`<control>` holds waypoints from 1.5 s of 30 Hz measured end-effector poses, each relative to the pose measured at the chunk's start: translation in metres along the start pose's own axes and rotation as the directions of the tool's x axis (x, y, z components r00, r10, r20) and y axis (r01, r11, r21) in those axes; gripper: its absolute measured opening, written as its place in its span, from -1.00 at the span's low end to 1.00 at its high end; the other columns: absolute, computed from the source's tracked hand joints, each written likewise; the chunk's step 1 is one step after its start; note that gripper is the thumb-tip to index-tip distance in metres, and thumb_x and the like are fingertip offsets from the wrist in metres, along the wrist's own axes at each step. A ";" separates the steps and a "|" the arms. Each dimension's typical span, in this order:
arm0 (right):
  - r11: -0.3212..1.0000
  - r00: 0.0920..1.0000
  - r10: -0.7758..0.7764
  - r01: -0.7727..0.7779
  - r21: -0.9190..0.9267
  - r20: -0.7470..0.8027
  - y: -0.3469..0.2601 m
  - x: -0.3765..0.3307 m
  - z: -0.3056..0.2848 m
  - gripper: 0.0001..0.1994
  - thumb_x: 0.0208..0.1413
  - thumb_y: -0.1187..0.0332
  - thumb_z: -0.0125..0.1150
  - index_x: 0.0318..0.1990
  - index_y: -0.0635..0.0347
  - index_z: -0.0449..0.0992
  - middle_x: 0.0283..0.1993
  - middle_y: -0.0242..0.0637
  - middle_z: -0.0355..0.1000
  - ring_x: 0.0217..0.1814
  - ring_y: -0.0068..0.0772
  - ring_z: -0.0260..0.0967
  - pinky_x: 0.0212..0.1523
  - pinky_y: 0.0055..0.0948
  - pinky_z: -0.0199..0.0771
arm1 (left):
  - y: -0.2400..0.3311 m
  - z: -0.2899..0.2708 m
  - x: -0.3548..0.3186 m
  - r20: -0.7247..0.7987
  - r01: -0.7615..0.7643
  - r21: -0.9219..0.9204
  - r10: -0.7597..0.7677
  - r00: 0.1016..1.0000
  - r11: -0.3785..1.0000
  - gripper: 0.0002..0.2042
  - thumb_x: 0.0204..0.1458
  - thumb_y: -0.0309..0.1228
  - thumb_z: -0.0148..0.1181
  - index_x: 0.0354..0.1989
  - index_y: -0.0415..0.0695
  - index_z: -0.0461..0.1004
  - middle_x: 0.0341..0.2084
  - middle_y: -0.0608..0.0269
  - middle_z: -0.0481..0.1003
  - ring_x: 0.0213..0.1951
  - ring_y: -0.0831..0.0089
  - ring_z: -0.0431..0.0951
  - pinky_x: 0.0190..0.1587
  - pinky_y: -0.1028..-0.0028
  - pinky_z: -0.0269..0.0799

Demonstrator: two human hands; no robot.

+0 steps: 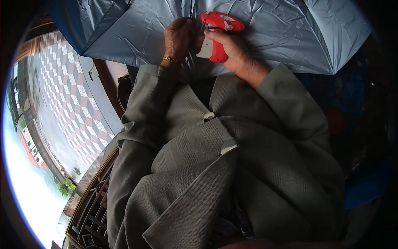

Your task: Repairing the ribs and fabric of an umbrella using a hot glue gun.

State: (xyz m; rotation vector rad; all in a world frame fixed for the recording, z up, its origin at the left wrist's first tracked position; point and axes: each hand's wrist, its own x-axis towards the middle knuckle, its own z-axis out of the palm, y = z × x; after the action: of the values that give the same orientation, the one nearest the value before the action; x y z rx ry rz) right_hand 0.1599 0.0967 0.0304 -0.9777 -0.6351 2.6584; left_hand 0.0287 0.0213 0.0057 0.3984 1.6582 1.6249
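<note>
Beneath the fingers of the left hand (178,39) and the right hand (238,54), a silver umbrella (282,37) is lying spread out as the working surface, its creased panels extending well to either side of them. Well to the left of the fingers, a patterned tile floor (68,70) is showing in pale and brownish shapes, and farther out a red-roofed building (31,145) and some greenery (65,187) are standing against a bright sky (25,203). Below the fingers, a grey-green jacket (186,153) is filling much of the view; well below them and to the left, a dark lattice panel (93,207) is showing, while far to their lower right a blue object (365,191) is sitting in shadow, too dim to identify. The red tagging gun (218,52) is resting in the right hand's grasp: its handle is lying against the palm, its pale lever (205,49) is jutting out just left of the handle, and its red upper body is sitting just above the visible digit, one end facing the left hand. The right fingers are wrapping around the handle, some of them hiding behind it. The left fingers are curling inward just left of the gun, near a dark rib (191,10); how far open they are, or whether they are pinching anything, I cannot tell.
</note>
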 end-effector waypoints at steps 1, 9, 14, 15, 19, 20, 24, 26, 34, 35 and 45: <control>1.000 1.000 0.002 -0.002 0.001 -0.003 0.001 0.002 0.000 -0.74 -0.08 0.41 0.18 -0.21 0.27 0.35 -0.35 -0.17 0.41 -0.30 -0.25 0.43 -0.26 -0.26 0.45 | 0.000 0.000 -0.001 -0.003 0.004 -0.004 -0.004 1.000 1.000 -0.83 -0.01 -0.40 0.04 -0.37 -0.27 0.43 -0.63 0.41 0.37 -0.60 0.69 0.30 -0.58 0.67 0.21; 0.997 1.000 -0.023 0.022 -0.072 -0.005 0.002 0.004 -0.001 -0.75 -0.11 0.45 0.19 -0.23 0.25 0.38 -0.35 -0.22 0.42 -0.34 -0.31 0.44 -0.31 -0.30 0.48 | 0.002 0.002 0.000 0.009 -0.015 0.024 0.015 1.000 1.000 -0.83 0.03 -0.36 0.00 -0.35 -0.22 0.41 -0.67 0.45 0.31 -0.65 0.73 0.24 -0.63 0.68 0.15; 0.990 0.999 -0.032 0.030 -0.136 -0.007 0.000 0.002 0.001 -0.76 -0.12 0.44 0.20 -0.25 0.25 0.39 -0.37 -0.22 0.42 -0.36 -0.31 0.44 -0.35 -0.30 0.49 | -0.001 -0.001 0.001 0.003 0.003 0.012 -0.004 1.000 1.000 -0.81 -0.01 -0.41 0.04 -0.32 -0.29 0.43 -0.62 0.38 0.38 -0.58 0.66 0.32 -0.55 0.65 0.21; 0.985 1.000 -0.021 0.019 -0.170 -0.008 -0.001 0.001 0.003 -0.76 -0.13 0.43 0.21 -0.25 0.26 0.39 -0.38 -0.21 0.42 -0.38 -0.31 0.44 -0.36 -0.29 0.49 | -0.002 -0.002 0.001 -0.010 -0.003 0.006 0.003 1.000 1.000 -0.81 -0.01 -0.41 0.04 -0.31 -0.29 0.43 -0.62 0.38 0.38 -0.58 0.66 0.32 -0.55 0.65 0.22; 0.976 1.000 0.019 -0.015 -0.217 0.013 -0.003 0.000 0.003 -0.76 -0.08 0.39 0.17 -0.23 0.26 0.38 -0.37 -0.22 0.43 -0.34 -0.33 0.44 -0.32 -0.33 0.48 | -0.001 -0.001 -0.001 -0.029 -0.004 -0.046 0.003 1.000 0.999 -0.81 -0.01 -0.41 0.05 -0.31 -0.30 0.43 -0.62 0.38 0.39 -0.56 0.66 0.34 -0.52 0.65 0.24; 0.976 1.000 0.019 -0.018 -0.219 0.004 -0.004 0.000 0.003 -0.76 -0.08 0.38 0.17 -0.23 0.26 0.39 -0.38 -0.23 0.43 -0.35 -0.33 0.44 -0.32 -0.33 0.48 | 0.001 0.001 0.000 -0.026 -0.003 -0.047 0.002 1.000 0.999 -0.81 -0.01 -0.41 0.05 -0.31 -0.30 0.43 -0.62 0.38 0.39 -0.56 0.66 0.34 -0.52 0.65 0.24; 0.972 1.000 0.006 -0.005 -0.234 0.002 -0.004 0.003 0.003 -0.77 -0.09 0.37 0.17 -0.26 0.26 0.41 -0.39 -0.25 0.43 -0.37 -0.35 0.44 -0.34 -0.36 0.47 | 0.002 0.002 0.002 -0.017 0.016 -0.040 -0.016 1.000 0.999 -0.81 -0.01 -0.42 0.05 -0.31 -0.30 0.43 -0.62 0.38 0.39 -0.56 0.66 0.33 -0.51 0.65 0.24; 0.973 1.000 0.000 -0.001 -0.232 -0.001 -0.004 0.003 0.004 -0.78 -0.09 0.37 0.17 -0.27 0.26 0.41 -0.40 -0.26 0.43 -0.39 -0.37 0.44 -0.35 -0.37 0.47 | 0.002 0.002 0.002 -0.016 0.011 -0.024 -0.011 1.000 1.000 -0.82 -0.02 -0.43 0.05 -0.32 -0.30 0.43 -0.62 0.38 0.39 -0.57 0.67 0.33 -0.51 0.65 0.24; 0.958 1.000 -0.008 0.005 -0.288 -0.009 -0.007 0.003 0.005 -0.79 -0.13 0.38 0.20 -0.30 0.23 0.43 -0.43 -0.31 0.43 -0.42 -0.42 0.43 -0.38 -0.41 0.45 | 0.001 0.003 -0.001 -0.006 0.040 -0.035 -0.040 0.999 0.999 -0.84 -0.02 -0.43 0.04 -0.36 -0.29 0.44 -0.63 0.38 0.39 -0.59 0.67 0.31 -0.53 0.65 0.23; 0.953 1.000 -0.022 0.015 -0.301 -0.020 -0.008 0.003 0.006 -0.79 -0.14 0.38 0.22 -0.32 0.23 0.43 -0.43 -0.32 0.42 -0.43 -0.43 0.43 -0.39 -0.42 0.44 | 0.001 0.002 -0.001 -0.006 0.040 -0.035 -0.040 0.999 0.999 -0.84 -0.02 -0.43 0.04 -0.36 -0.29 0.44 -0.63 0.38 0.39 -0.59 0.67 0.31 -0.53 0.65 0.23; 0.920 1.000 0.016 -0.018 -0.392 -0.009 -0.012 0.020 0.009 -0.83 -0.17 0.31 0.28 -0.45 0.15 0.45 -0.53 -0.38 0.39 -0.56 -0.52 0.35 -0.57 -0.51 0.34 | 0.005 0.004 0.004 -0.082 -0.001 0.040 0.005 0.997 0.999 -0.83 0.00 -0.41 0.01 -0.37 -0.27 0.44 -0.64 0.38 0.38 -0.59 0.66 0.31 -0.53 0.62 0.22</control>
State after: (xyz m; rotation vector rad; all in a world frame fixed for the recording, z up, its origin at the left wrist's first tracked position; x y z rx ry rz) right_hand 0.1404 0.1113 0.0310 -1.0886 -1.1979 2.5926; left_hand 0.0273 0.0271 0.0100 0.3584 1.7538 1.6323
